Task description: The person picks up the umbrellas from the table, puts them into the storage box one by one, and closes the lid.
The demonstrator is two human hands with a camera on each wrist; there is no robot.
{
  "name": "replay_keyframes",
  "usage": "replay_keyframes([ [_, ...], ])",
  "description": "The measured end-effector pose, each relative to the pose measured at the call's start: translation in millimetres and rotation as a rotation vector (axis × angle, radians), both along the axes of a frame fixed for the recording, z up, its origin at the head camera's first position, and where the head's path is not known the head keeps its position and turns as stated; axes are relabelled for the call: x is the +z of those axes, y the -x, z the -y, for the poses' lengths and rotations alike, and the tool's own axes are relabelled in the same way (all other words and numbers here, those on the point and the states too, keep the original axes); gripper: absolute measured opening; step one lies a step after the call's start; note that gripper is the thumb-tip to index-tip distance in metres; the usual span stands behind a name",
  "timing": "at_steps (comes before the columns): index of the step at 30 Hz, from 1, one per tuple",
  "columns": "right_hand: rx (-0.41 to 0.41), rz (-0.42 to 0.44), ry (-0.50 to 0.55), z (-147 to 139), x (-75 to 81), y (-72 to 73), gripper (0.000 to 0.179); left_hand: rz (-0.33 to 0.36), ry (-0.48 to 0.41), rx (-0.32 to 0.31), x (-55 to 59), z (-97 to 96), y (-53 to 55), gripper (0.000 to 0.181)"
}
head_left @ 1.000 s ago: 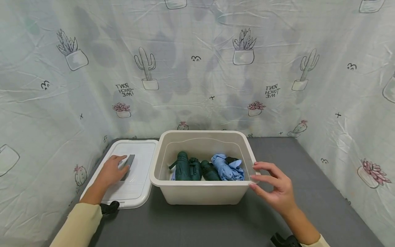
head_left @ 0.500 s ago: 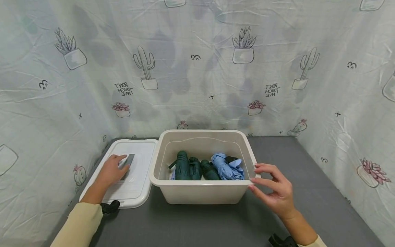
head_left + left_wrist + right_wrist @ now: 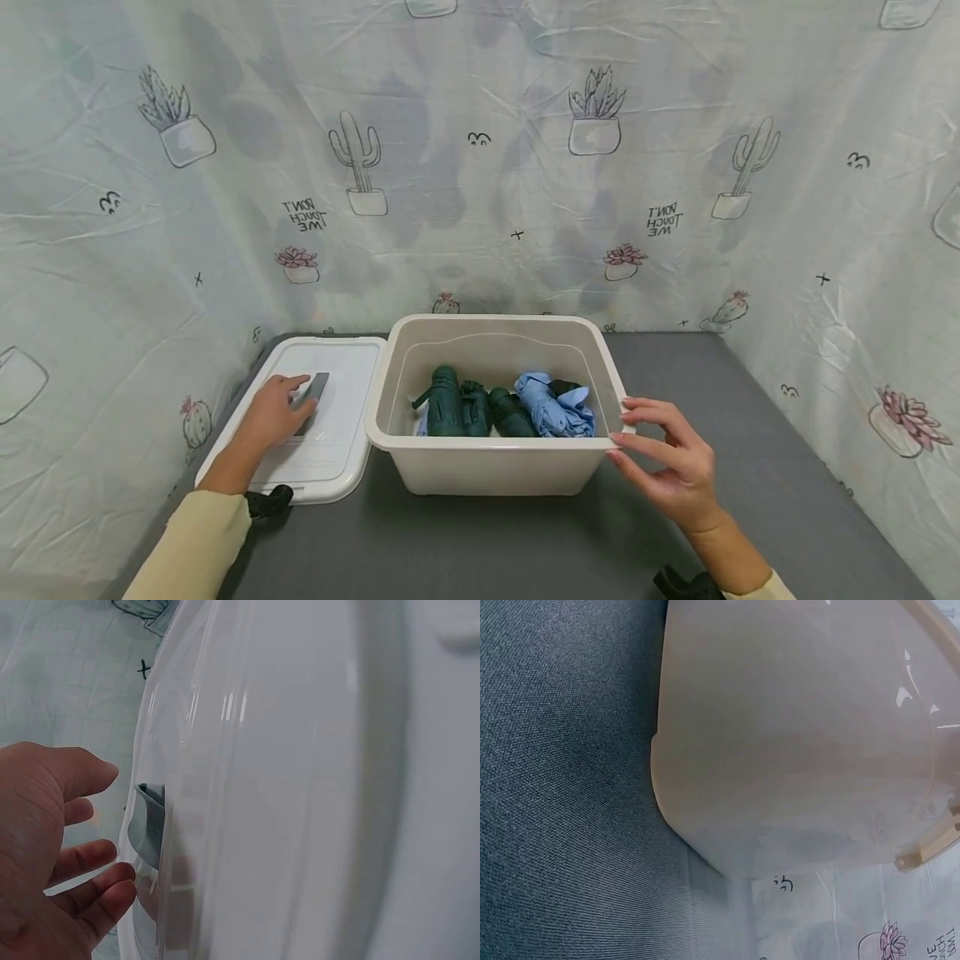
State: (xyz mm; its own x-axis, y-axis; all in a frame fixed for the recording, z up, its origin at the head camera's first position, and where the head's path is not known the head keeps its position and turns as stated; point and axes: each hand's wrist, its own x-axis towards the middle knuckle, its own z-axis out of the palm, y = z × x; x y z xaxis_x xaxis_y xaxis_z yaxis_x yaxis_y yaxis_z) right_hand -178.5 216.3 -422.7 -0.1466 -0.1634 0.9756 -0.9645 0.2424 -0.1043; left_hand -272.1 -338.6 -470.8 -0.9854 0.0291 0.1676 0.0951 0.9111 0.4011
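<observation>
A beige plastic storage bin (image 3: 491,468) stands open on the table. Inside lie dark green fabric rolls (image 3: 448,408) and a crumpled light blue fabric bundle (image 3: 551,408) with a black part. The right hand (image 3: 671,467) is at the bin's front right corner, its spread fingertips touching the rim; the right wrist view shows the bin's wall (image 3: 795,735) but no hand. To the left, a white lid (image 3: 348,417) lies flat with a grey strip-like handle (image 3: 313,402). The left hand (image 3: 272,415) hovers over this handle, fingers loosely bent; the left wrist view shows a gap between thumb and handle.
The dark grey tabletop (image 3: 480,550) extends in front of the bin and to its right. A pale curtain (image 3: 450,208) printed with cacti hangs behind and along both sides. The lid's right edge lies against the bin's left side.
The right hand's fingers have shifted slightly at the bin's corner, settling against the rim. The left hand, lid and bin contents stay where they were.
</observation>
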Motion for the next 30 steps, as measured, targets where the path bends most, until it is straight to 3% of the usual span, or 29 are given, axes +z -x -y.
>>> replay_keyframes([
  [9, -0.018, 0.070, 0.003, -2.1, -0.5, -3.8, 0.027, 0.025, -0.016, 0.008, 1.0, 1.0, 3.3, 0.057],
  [25, -0.016, 0.091, 0.026, 2.2, 1.9, -6.4, 0.024, 0.058, -0.017, 0.005, 1.2, -1.4, 6.4, 0.057],
  [30, -0.009, 0.091, 0.030, 2.3, 2.2, -6.5, 0.024, 0.097, -0.028, 0.009, 2.3, -1.8, 8.3, 0.060],
])
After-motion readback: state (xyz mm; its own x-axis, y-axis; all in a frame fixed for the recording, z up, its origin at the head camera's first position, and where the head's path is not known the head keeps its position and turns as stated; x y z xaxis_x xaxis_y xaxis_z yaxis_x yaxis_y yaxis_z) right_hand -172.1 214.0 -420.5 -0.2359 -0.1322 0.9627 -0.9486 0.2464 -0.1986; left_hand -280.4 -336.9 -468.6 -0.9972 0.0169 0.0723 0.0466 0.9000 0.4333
